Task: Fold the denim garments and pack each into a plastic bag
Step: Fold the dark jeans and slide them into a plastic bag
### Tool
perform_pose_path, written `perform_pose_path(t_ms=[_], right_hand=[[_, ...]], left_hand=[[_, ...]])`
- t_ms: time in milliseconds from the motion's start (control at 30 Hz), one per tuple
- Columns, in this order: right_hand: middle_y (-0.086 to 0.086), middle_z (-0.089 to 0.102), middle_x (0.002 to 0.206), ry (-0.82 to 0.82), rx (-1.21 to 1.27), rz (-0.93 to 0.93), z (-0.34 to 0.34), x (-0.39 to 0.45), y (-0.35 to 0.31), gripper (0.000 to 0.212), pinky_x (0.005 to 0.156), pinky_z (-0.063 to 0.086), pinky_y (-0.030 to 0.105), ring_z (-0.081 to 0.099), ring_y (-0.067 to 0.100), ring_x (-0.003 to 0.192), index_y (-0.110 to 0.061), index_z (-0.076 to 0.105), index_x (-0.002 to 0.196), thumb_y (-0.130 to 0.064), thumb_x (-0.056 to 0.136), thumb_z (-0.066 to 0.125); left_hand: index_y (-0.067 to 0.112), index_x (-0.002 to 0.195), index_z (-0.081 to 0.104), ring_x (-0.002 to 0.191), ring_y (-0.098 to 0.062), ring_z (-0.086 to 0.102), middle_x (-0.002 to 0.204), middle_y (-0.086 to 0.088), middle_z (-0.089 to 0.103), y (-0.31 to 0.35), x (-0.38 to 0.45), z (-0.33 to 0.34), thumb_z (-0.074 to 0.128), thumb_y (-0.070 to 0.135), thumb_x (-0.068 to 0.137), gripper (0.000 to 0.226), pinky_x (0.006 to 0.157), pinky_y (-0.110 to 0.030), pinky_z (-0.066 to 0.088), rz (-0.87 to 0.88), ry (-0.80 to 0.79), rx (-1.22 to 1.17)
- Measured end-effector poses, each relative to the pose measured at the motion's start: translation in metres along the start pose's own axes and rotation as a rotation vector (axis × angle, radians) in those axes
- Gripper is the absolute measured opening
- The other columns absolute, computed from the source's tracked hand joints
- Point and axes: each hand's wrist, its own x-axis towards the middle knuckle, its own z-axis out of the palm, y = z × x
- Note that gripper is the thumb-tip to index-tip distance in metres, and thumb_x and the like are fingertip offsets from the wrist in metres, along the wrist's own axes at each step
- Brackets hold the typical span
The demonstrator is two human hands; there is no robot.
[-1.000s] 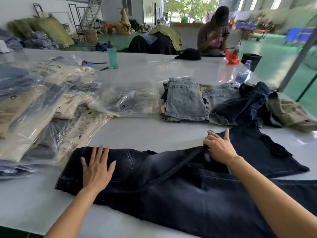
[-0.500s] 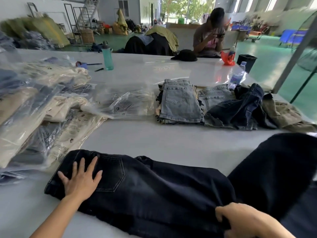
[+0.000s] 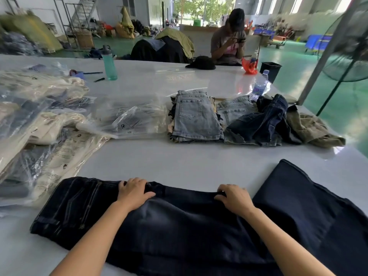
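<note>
Dark denim jeans [image 3: 179,226] lie across the near edge of the white table [image 3: 179,166], waistband to the left, one leg spreading away to the right [image 3: 298,196]. My left hand [image 3: 133,193] sits on the far edge of the jeans near the middle, its fingers curled over the fold. My right hand [image 3: 235,198] grips the same far edge a little to the right. A pile of empty plastic bags [image 3: 129,118] lies beyond, left of centre. A stack of folded light denim shorts [image 3: 196,116] stands behind them.
Packed garments in plastic bags [image 3: 39,136] cover the left side of the table. Loose dark and olive garments [image 3: 278,122] lie at the right. A teal bottle [image 3: 109,62] and a water bottle [image 3: 258,86] stand farther back. A person [image 3: 229,38] sits at the far side.
My left hand has moved right from the back pocket to the far edge of the jeans. My right hand came forward from the near right corner to that edge. One leg now lies doubled over.
</note>
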Motion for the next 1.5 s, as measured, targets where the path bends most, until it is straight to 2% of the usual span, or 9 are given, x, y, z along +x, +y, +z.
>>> perform_pose_path(t_ms=[167, 333, 433, 567, 733, 1033, 1233, 1367, 1500], right_hand=[[-0.007, 0.058, 0.111, 0.350, 0.010, 0.026, -0.027, -0.013, 0.024, 0.031, 0.082, 0.033, 0.032, 0.051, 0.017, 0.109, -0.026, 0.061, 0.110, -0.048, 0.094, 0.046], [0.012, 0.045, 0.134, 0.270, 0.122, 0.761, -0.051, -0.059, 0.134, 0.046, 0.097, 0.039, 0.046, 0.041, 0.033, 0.124, -0.014, 0.046, 0.130, -0.039, 0.092, 0.052], [0.022, 0.052, 0.127, 0.245, 0.438, 1.012, -0.040, -0.083, 0.180, 0.058, 0.096, 0.044, 0.043, 0.049, 0.038, 0.119, 0.002, 0.042, 0.126, -0.037, 0.088, 0.062], [0.022, 0.062, 0.105, 0.453, 0.845, 1.146, -0.029, -0.075, 0.200, 0.059, 0.073, 0.055, 0.040, 0.062, 0.035, 0.097, 0.010, 0.047, 0.116, -0.028, 0.080, 0.074], [0.014, 0.059, 0.074, 0.564, 1.417, 1.067, -0.042, -0.042, 0.209, 0.017, 0.050, 0.051, 0.032, 0.053, 0.023, 0.059, 0.000, 0.059, 0.081, -0.001, 0.076, 0.075], [-0.005, 0.064, 0.057, 1.130, 1.449, 0.746, -0.117, -0.128, 0.213, 0.003, 0.050, 0.051, 0.029, 0.059, 0.014, 0.052, -0.017, 0.065, 0.068, -0.015, 0.068, 0.064], [0.016, 0.052, 0.071, 0.598, 0.985, 1.270, -0.033, -0.232, 0.237, 0.023, 0.062, 0.047, 0.041, 0.053, 0.028, 0.059, 0.002, 0.045, 0.091, 0.004, 0.079, 0.065], [0.027, 0.052, 0.121, 0.556, 0.191, 1.395, -0.039, -0.233, 0.251, 0.061, 0.084, 0.045, 0.047, 0.053, 0.041, 0.109, 0.001, 0.046, 0.123, -0.043, 0.085, 0.064], [0.019, 0.061, 0.110, 0.278, 0.442, 1.282, -0.045, -0.208, 0.253, 0.061, 0.074, 0.045, 0.036, 0.059, 0.033, 0.099, -0.001, 0.054, 0.106, -0.055, 0.080, 0.066]], left_hand=[[0.029, 0.109, 0.056, 0.107, -0.014, 0.054, 0.114, 0.009, 0.061, -0.017, 0.014, 0.003, 0.043, 0.060, 0.090, 0.039, 0.087, -0.038, 0.035, -0.085, 0.208, 0.042], [0.009, 0.104, 0.064, 0.097, -0.038, 0.054, 0.104, -0.016, 0.060, 0.004, 0.019, -0.006, 0.073, 0.027, 0.079, 0.033, 0.084, -0.051, 0.041, -0.110, 0.364, 0.046], [0.000, 0.082, 0.068, 0.075, -0.040, 0.059, 0.079, -0.017, 0.063, 0.081, -0.008, -0.008, 0.077, 0.000, 0.068, 0.017, 0.067, -0.047, 0.050, 0.313, 0.627, -0.294], [0.028, 0.067, 0.064, 0.060, 0.000, 0.052, 0.064, 0.018, 0.054, 0.188, -0.073, 0.001, 0.052, 0.069, 0.066, 0.042, 0.049, -0.014, 0.044, 0.886, 0.393, -0.259], [0.023, 0.048, 0.062, 0.039, -0.005, 0.049, 0.050, 0.011, 0.051, 0.220, -0.093, 0.025, 0.081, 0.052, 0.019, 0.045, 0.033, -0.015, 0.035, 0.980, 0.263, -0.062], [0.029, 0.066, 0.051, 0.047, 0.000, 0.036, 0.053, 0.015, 0.040, 0.193, -0.082, -0.020, 0.049, 0.024, 0.062, 0.007, 0.048, -0.004, 0.024, 1.004, 0.246, -0.531], [0.032, 0.079, 0.058, 0.058, 0.005, 0.044, 0.063, 0.023, 0.051, 0.223, -0.071, -0.006, 0.053, 0.061, 0.078, 0.030, 0.056, -0.006, 0.032, 1.043, -0.023, -0.348], [0.020, 0.101, 0.065, 0.090, -0.010, 0.060, 0.096, 0.011, 0.065, 0.238, -0.022, -0.017, 0.040, 0.048, 0.086, 0.040, 0.080, -0.028, 0.049, 0.909, 0.327, -0.571], [0.027, 0.136, 0.037, 0.125, -0.013, 0.045, 0.137, 0.010, 0.046, 0.228, 0.016, -0.006, 0.036, 0.073, 0.084, 0.070, 0.099, -0.034, 0.035, 0.525, 0.029, 0.037]])
